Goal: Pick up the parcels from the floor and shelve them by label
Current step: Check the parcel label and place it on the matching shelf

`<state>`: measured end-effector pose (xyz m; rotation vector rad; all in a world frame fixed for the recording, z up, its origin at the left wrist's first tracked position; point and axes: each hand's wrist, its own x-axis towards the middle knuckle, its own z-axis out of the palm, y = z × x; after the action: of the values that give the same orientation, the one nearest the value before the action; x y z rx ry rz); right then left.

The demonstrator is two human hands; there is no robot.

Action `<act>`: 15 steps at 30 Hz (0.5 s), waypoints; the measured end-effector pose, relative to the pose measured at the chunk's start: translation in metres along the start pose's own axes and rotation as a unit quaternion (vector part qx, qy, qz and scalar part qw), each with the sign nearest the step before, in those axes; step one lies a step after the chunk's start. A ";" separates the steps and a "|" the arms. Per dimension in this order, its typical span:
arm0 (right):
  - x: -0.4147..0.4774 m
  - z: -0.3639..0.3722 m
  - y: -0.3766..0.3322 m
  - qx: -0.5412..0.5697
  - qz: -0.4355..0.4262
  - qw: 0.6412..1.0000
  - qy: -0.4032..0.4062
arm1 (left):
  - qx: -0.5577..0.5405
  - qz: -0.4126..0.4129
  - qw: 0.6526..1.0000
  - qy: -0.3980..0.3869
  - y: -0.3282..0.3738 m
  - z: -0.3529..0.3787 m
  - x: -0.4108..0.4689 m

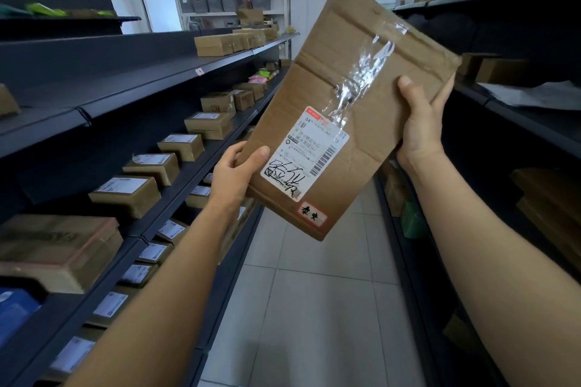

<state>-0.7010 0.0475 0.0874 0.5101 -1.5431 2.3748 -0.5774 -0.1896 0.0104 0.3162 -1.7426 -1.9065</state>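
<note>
I hold a flat brown cardboard parcel (355, 72) up in front of me, tilted to the right. A white shipping label (306, 151) with a barcode and black handwriting faces me, with a small red-bordered sticker (312, 214) below it. Clear tape runs across the parcel's middle. My left hand (235, 173) grips the lower left edge, thumb on the front. My right hand (419, 126) grips the right edge, thumb on the front and fingers behind.
Dark metal shelves (176, 166) on the left carry several labelled cardboard boxes (127, 193). More dark shelves (503, 110) stand on the right with a few boxes. A tiled floor aisle (314, 308) runs between them. A white rack with grey bins (226, 3) stands at the far end.
</note>
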 end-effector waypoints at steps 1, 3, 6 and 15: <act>-0.002 0.002 0.001 -0.002 0.000 1.000 -0.008 | -0.006 0.000 1.000 -0.001 0.001 0.001 0.001; -0.006 0.006 0.003 0.002 0.010 1.000 -0.019 | -0.007 0.001 1.000 -0.002 0.005 0.002 0.002; -0.009 0.010 0.007 0.000 0.021 0.999 -0.039 | 0.010 -0.015 1.000 -0.008 0.012 0.002 0.007; -0.020 0.008 0.039 -0.043 0.100 0.985 -0.131 | 0.137 -0.056 0.987 -0.069 0.029 0.009 0.012</act>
<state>-0.6978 0.0245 0.0499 0.7027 -1.8826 2.4523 -0.5859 -0.1891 0.0419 0.3982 -2.1264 -1.7999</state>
